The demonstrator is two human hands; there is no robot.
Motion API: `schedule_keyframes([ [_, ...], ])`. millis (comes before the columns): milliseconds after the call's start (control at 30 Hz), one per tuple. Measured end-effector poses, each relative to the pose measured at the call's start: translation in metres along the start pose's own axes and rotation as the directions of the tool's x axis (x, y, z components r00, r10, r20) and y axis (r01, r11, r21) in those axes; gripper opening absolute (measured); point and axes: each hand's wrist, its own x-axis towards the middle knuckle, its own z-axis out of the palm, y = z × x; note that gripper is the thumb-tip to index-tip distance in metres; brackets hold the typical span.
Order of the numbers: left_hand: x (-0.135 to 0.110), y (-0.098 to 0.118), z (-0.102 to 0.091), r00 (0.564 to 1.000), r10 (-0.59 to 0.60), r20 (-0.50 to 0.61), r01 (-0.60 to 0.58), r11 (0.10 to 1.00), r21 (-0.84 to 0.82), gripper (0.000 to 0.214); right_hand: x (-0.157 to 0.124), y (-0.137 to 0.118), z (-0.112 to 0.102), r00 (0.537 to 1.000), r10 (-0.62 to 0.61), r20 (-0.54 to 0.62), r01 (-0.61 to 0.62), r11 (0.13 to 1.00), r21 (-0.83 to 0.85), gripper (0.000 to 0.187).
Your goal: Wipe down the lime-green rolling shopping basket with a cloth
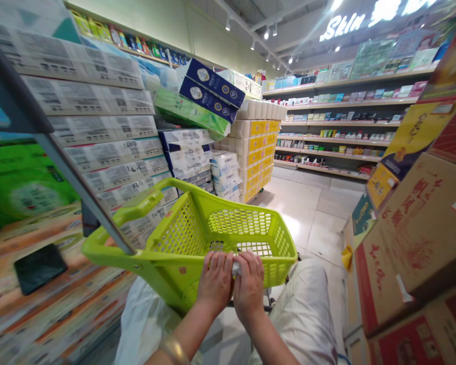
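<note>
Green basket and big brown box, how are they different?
The green basket is bright plastic full of holes; the brown box is solid cardboard with red print. The basket is open on top; the box is closed. The left hand and right hand curl over the basket's rim, not the box. Both are containers.

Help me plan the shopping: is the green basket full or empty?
Empty, as far as seen: only bare mesh shows inside the basket.

floor point(315, 213) | pale tiles | tissue-pack stacks point(254, 152) left | cartons point(414, 243) right | basket point(182, 238) between

Basket point(175, 238) close ahead; aisle point(319, 213) seemingly free
</note>
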Motion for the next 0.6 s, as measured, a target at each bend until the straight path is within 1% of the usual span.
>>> schedule_keyframes([
  [67, 0.000, -0.001, -0.001, 1.000, 0.009, -0.004, -0.009, 1.000, -0.001, 0.041, -0.001, 0.006, -0.004, 0.999, -0.038, 0.030, 0.039, 0.999, -0.028, 0.035],
  [133, 0.000, -0.002, -0.001, 1.000, 0.013, -0.005, -0.013, 1.000, 0.001, 0.046, -0.003, 0.024, -0.014, 0.999, -0.032, 0.023, 0.034, 0.997, -0.075, 0.033],
  [233, -0.001, -0.002, 0.000, 1.000, 0.006, -0.001, -0.006, 1.000, 0.003, 0.049, -0.009, 0.062, -0.032, 0.994, 0.065, -0.083, -0.077, 0.984, -0.162, 0.030],
  [300, -0.001, -0.001, 0.001, 1.000, 0.002, 0.004, -0.002, 1.000, 0.001, 0.049, -0.011, 0.085, -0.042, 0.983, 0.090, -0.158, -0.124, 0.968, -0.216, 0.030],
  [367, -0.001, -0.001, 0.002, 1.000, -0.005, 0.008, 0.005, 1.000, -0.001, 0.049, -0.012, 0.098, -0.046, 0.974, 0.109, -0.200, -0.155, 0.960, -0.232, 0.029],
  [400, -0.001, 0.000, 0.002, 1.000, -0.010, 0.010, 0.010, 1.000, -0.001, 0.049, -0.011, 0.099, -0.045, 0.968, 0.126, -0.216, -0.174, 0.960, -0.221, 0.029],
  [467, -0.001, 0.001, 0.002, 1.000, -0.020, 0.012, 0.020, 1.000, -0.002, 0.049, -0.009, 0.089, -0.040, 0.963, 0.152, -0.220, -0.190, 0.968, -0.166, 0.029],
  [533, -0.001, 0.002, 0.002, 1.000, -0.024, 0.006, 0.024, 1.000, 0.004, 0.048, -0.007, 0.067, -0.031, 0.975, 0.135, -0.176, -0.154, 0.983, -0.099, 0.030],
  [600, -0.001, 0.002, 0.002, 1.000, -0.024, -0.004, 0.024, 1.000, 0.010, 0.048, -0.005, 0.041, -0.020, 0.993, 0.078, -0.093, -0.083, 0.995, -0.050, 0.032],
])
